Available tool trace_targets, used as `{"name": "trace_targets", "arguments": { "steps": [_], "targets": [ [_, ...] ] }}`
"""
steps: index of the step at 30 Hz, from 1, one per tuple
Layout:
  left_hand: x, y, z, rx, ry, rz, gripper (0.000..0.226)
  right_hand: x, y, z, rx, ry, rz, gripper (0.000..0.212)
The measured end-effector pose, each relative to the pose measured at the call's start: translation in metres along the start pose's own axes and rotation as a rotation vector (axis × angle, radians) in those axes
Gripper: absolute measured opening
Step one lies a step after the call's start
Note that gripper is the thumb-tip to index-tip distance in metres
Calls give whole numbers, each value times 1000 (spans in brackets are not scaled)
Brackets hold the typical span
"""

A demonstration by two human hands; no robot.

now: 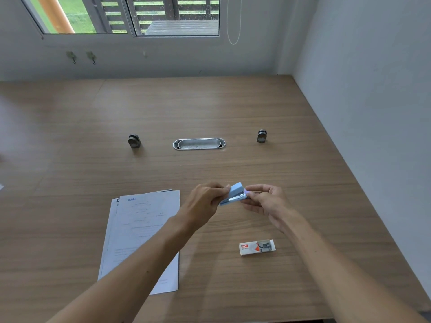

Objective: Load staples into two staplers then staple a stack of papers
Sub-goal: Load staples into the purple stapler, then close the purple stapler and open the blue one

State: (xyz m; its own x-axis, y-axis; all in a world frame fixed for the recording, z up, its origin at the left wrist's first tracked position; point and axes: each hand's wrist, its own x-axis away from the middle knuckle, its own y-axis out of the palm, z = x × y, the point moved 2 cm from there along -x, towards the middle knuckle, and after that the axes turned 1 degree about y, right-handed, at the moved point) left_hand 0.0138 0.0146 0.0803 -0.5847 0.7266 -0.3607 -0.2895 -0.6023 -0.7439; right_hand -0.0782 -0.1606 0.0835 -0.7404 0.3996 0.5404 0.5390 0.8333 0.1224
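Wood-grain worktop (233,113) fills most of the frame under a window at the top, and just below the centre I hold a small blue stapler (234,194) above it, hinged open with its metal channel showing. My left hand (205,201) pinches its left end while my right hand (265,201) grips the right end with the fingertips. A stack of papers (140,229) lies lower left, a staple box (257,247) lower right.

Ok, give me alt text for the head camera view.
Two hands, left and right, hold a small blue stapler open above a wooden table. A stack of papers lies to the left, a staple box nearer right.
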Motion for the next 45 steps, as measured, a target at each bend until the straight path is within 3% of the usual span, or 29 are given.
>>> {"name": "trace_targets", "arguments": {
  "steps": [3, 7, 11, 15, 27, 37, 41, 45],
  "targets": [
    [-2, 3, -5, -47, 14, -54, 19, -3, 1, 1, -4, 3, 8, 7],
    [-4, 6, -9, -4, -81, -2, 21, -12, 1, 0, -8, -7, 22, 11],
    [-3, 18, -15, -10, -126, -44, 24, -27, -6, 1, 99, 13, 27, 20],
    [7, 28, -26, -32, -168, -82, 20, -38, -20, 10, 198, 28, 109, 15],
    [28, 68, -52, -80, -245, -371, 21, -55, -74, 39, 203, 63, 308, 8],
    [-27, 89, -54, -108, -155, -303, 43, -74, -104, 55, 138, 105, 382, 6],
    [-60, 112, -51, -134, -27, -416, 57, -80, -110, 59, 150, 130, 368, 6],
    [-76, 128, -45, -160, 23, -500, 44, -83, -112, 60, 174, 140, 340, 7]
  ]
}}
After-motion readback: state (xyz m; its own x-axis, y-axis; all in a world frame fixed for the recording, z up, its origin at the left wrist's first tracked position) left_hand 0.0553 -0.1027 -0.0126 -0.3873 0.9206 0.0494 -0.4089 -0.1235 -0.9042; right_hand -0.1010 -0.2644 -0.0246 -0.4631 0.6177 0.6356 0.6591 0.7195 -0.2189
